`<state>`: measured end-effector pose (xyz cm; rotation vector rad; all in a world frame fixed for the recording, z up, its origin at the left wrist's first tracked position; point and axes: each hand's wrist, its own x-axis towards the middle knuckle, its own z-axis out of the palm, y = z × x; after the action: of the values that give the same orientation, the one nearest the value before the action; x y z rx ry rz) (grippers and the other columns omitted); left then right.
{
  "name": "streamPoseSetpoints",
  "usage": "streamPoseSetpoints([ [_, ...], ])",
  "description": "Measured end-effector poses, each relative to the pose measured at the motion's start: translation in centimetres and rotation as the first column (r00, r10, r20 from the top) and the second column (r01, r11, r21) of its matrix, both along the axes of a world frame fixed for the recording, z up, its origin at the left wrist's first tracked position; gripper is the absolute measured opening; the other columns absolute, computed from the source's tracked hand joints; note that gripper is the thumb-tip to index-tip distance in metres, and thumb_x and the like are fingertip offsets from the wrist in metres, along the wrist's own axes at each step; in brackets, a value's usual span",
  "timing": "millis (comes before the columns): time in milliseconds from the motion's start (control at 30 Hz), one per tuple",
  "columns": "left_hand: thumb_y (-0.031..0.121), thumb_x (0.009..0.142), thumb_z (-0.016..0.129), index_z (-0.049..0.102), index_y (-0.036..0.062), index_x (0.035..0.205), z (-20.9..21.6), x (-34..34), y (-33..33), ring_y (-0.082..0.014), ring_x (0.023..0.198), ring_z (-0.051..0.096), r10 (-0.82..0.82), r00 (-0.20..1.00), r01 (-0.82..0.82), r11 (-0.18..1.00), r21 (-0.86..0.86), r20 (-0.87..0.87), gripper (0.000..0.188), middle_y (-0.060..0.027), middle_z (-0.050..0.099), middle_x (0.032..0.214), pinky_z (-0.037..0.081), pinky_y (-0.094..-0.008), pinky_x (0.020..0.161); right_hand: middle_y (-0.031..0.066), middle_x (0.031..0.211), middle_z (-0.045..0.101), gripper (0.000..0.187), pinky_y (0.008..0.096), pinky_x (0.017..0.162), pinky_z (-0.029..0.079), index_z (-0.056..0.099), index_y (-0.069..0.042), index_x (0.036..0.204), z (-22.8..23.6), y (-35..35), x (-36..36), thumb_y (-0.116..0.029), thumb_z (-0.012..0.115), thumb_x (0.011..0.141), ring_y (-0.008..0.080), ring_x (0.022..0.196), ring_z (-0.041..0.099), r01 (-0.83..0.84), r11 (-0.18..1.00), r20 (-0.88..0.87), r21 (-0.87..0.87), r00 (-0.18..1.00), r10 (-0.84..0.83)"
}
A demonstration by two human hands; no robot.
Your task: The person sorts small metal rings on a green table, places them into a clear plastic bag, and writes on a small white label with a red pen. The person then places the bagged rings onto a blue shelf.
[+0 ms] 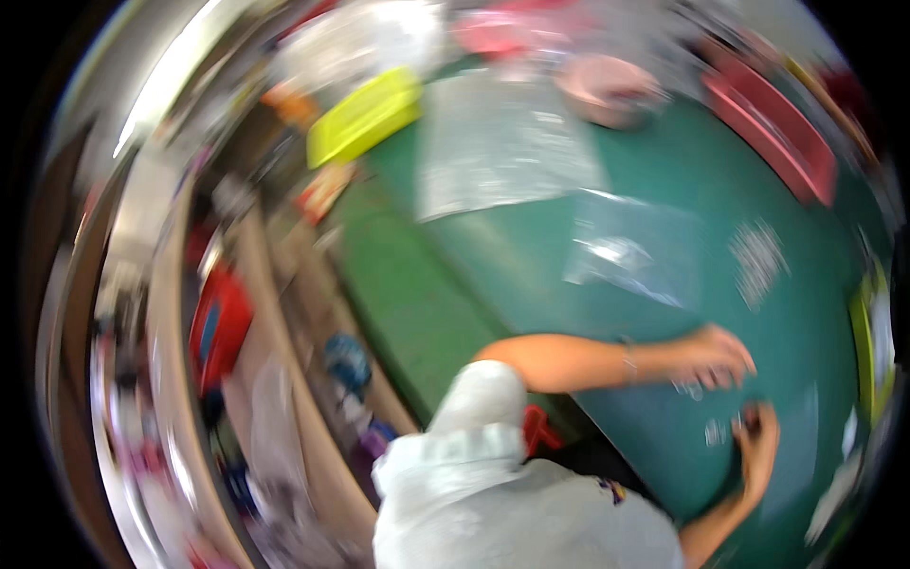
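The picture is smeared by motion. My left hand [711, 358] reaches across the green table, its fingers bent down beside a few small shiny pieces [689, 389]. Blur hides whether those fingers hold anything. Closer to me, my right hand [758, 441] has its thumb and fingertips drawn together at a small dark spot that I cannot make out. Another small, pale, shiny piece [715, 434] lies on the table just left of it. Beyond both hands is a loose cluster of thin, light-coloured pieces [758, 264].
A clear plastic bag [635, 251] and a larger clear sheet [502, 142] lie farther off. Around the table stand a yellow-green tray [365, 116], a pink bowl [607, 87], a pink bin [773, 128] and a yellow-green container [877, 341]. Shelves with a red bin [220, 322] run along the left.
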<state>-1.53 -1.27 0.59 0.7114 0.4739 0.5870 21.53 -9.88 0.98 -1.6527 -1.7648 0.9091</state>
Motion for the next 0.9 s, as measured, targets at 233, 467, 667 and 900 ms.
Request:
streamPoseSetpoints([
  [233,0.018,0.077,0.066,0.064,0.0013,0.082,-2.7,2.8,0.3,-0.0081,0.054,0.054,0.058,0.998,-0.059,0.998,0.035,0.017,0.017,-0.0044,0.059,0.067,0.035,-0.0212,0.038,0.0051,0.081,0.058,0.015,0.0284,0.072,0.046,0.054,-0.004,0.085,1.9,0.7,0.6,-0.002,0.067,0.078,0.0134,0.074,0.053,-0.01,0.964,0.331,-0.267,0.938,0.101],
  [467,0.019,0.072,0.075,0.068,0.0018,0.078,-3.5,4.0,1.1,-0.0109,0.055,0.057,0.101,0.992,-0.076,0.96,0.268,-0.079,0.02,-0.0042,0.062,0.069,0.042,-0.0224,0.044,0.0094,0.088,0.063,0.016,0.0288,0.077,0.047,0.059,-0.002,0.092,-1.3,3.8,3.3,-0.012,0.067,0.082,0.0165,0.081,0.058,0.128,0.99,0.087,-0.056,0.989,-0.123],
  [667,0.029,0.064,0.081,0.069,0.0021,0.074,-3.5,3.7,1.0,-0.0085,0.053,0.057,0.11,0.986,-0.029,0.861,0.508,-0.129,0.031,-0.0025,0.062,0.063,0.042,-0.0204,0.042,0.0102,0.088,0.063,0.018,0.0291,0.077,0.047,0.059,-0.002,0.094,-0.3,3.5,-0.2,-0.014,0.066,0.083,0.0175,0.081,0.058,0.199,0.973,0.046,0.113,0.978,-0.205],
  [900,0.031,0.063,0.082,0.069,0.0015,0.074,-4.0,4.3,1.5,-0.0079,0.053,0.057,0.167,0.972,-0.041,0.808,0.588,-0.162,0.034,-0.0023,0.063,0.064,0.042,-0.0192,0.042,0.0112,0.089,0.063,0.021,0.0294,0.078,0.047,0.06,-0.001,0.096,0.1,3.5,-1.4,-0.016,0.065,0.084,0.0185,0.082,0.058,0.163,0.969,0.031,0.186,0.985,-0.172],
])
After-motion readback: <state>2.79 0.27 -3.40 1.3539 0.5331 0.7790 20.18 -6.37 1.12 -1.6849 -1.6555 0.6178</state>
